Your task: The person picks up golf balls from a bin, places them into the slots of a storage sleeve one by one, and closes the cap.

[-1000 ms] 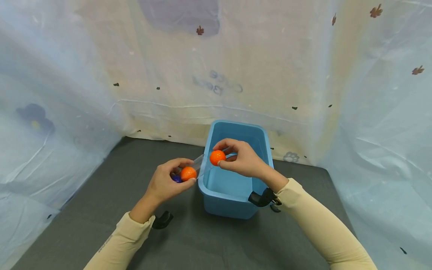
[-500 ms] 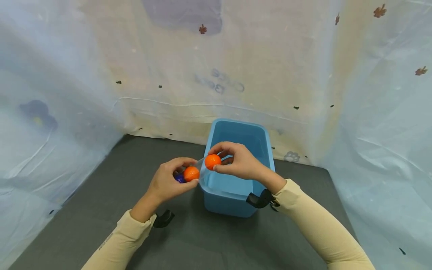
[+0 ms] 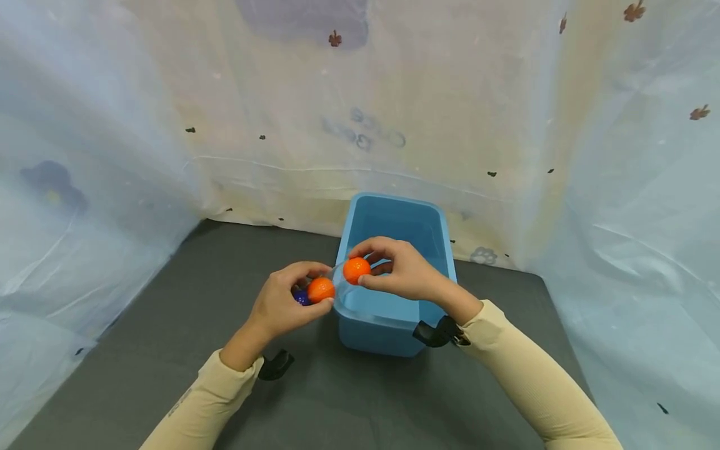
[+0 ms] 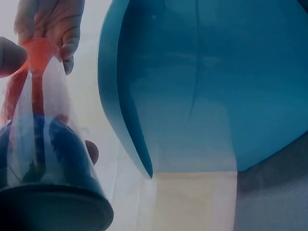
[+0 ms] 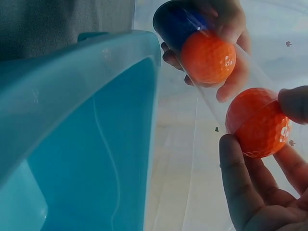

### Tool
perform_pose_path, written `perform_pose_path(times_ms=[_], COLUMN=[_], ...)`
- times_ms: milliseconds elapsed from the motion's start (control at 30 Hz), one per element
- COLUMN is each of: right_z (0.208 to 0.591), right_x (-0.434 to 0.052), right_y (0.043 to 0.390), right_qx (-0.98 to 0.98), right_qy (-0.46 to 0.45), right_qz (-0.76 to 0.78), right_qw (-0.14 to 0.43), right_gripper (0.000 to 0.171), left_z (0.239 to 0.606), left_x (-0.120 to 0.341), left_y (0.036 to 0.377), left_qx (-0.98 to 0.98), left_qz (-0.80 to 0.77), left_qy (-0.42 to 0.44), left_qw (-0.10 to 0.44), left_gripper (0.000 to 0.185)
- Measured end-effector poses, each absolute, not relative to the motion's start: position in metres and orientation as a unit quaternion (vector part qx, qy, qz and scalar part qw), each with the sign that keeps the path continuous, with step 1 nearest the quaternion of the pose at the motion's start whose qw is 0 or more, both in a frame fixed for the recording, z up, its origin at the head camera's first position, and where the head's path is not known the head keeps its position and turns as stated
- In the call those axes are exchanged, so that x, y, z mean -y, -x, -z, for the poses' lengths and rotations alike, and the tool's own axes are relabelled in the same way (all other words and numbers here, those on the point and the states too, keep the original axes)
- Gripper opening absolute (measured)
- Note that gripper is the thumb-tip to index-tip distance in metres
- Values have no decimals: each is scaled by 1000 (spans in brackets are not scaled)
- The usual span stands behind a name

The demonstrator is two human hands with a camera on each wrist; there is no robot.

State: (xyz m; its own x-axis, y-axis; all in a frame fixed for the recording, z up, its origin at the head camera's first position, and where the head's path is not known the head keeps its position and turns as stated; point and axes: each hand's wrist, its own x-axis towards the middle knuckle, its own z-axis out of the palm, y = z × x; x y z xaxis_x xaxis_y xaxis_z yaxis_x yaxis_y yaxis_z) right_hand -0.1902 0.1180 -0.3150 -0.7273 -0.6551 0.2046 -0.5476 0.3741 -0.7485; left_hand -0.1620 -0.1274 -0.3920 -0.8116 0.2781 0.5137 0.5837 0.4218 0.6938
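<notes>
My left hand (image 3: 284,300) grips a clear plastic tube (image 5: 252,67), tilted so that its mouth points toward my right hand. Inside it sit a dark blue ball (image 3: 302,297) at the closed end and an orange golf ball (image 5: 208,57) beyond it. My right hand (image 3: 402,272) pinches a second orange golf ball (image 5: 258,122) between thumb and fingertips, right at the tube's mouth. The rim line crosses this ball in the right wrist view. In the left wrist view the tube's dark base (image 4: 55,211) is nearest the camera. Both hands are raised above the table, by the blue bin.
A light blue plastic bin (image 3: 382,322) stands on the dark grey table (image 3: 337,400), partly beneath my right hand. Its left rim lies just below the tube. Pale printed sheeting (image 3: 270,94) hangs behind and at both sides. A black wrist mount (image 3: 433,333) juts from each sleeve.
My right hand has moved left and slightly down, bringing its orange golf ball to the tube's mouth. My left hand has shifted slightly right with the tube.
</notes>
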Motion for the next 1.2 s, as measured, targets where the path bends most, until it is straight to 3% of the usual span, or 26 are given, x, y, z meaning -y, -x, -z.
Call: perform_pose_path(times_ms=[567,1200], right_z=[312,315], right_x=[-135,-221], right_y=[175,141], right_qx=[-826,-879], right_qy=[355,261], right_qz=[433,395], right_qw=[57,-63], right_gripper=[36,40], left_z=[389,399], left_x=[117,139], left_y=[157,141], left_qx=[809,818], left_qz=[496,507], left_qy=[278,224], left_qw=[147,158], left_gripper=[41,41])
